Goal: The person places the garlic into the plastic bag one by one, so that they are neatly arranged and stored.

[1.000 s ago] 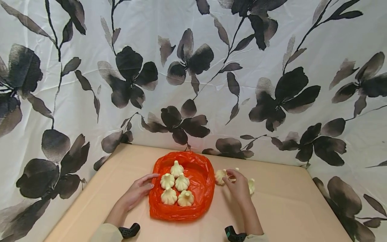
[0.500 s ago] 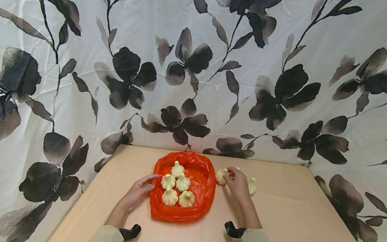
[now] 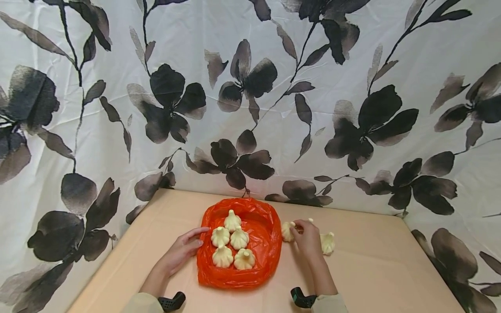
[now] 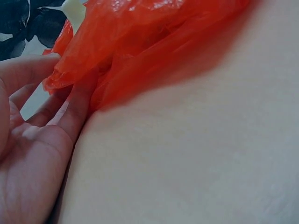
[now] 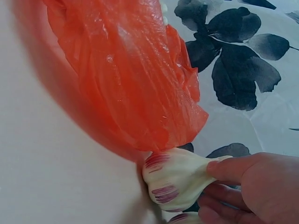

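An orange-red plastic bag (image 3: 261,261), its rim rolled open, lies on the table with several pale garlic bulbs (image 3: 223,256) inside. My left hand (image 3: 182,250) holds the bag's left side; in the left wrist view, the thin plastic (image 4: 135,60) passes between thumb and fingers. To the right of the bag, my right hand (image 3: 309,239) pinches a garlic bulb by its stem. The right wrist view shows this held garlic bulb (image 5: 177,179), purple-streaked, right by the bag's outer wall (image 5: 126,88). Another garlic bulb (image 3: 328,243) rests to the right of that hand.
Behind the right hand, the tip of one more bulb (image 3: 311,220) shows; the rest of it is hidden. The beige tabletop (image 3: 372,261) extends to both sides. A white curtain with dark flowers (image 3: 297,130) hangs along the table's back edge.
My right hand has shifted slightly left, uncovering more of the garlic bulb to its right. The left hand keeps its place on the bag. The head view has moved a little.
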